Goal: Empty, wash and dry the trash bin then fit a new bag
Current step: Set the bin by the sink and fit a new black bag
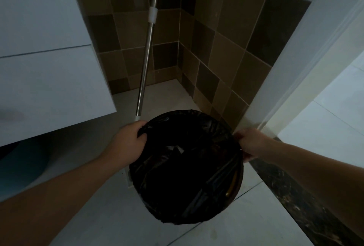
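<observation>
Bin (185, 166) on floor (110, 216), straight ahead and below, mouth up, lined with black bag (167, 192). Some rubbish inside; too dark to identify. Left hand (129, 139) pinches bag edge at left rim; right hand (249, 144) grips it at right rim. Hands on opposite sides, about equally near. Judgement: bag comes out straight up, along bin's upright axis. Mop pole (146, 56) leans just behind.

We've got a metal mop handle (146, 52) leaning into the brown tiled corner (216, 48), a white cabinet (45, 68) on our left, a white door frame (299, 64) right, pale floor tiles (236, 226) below.
</observation>
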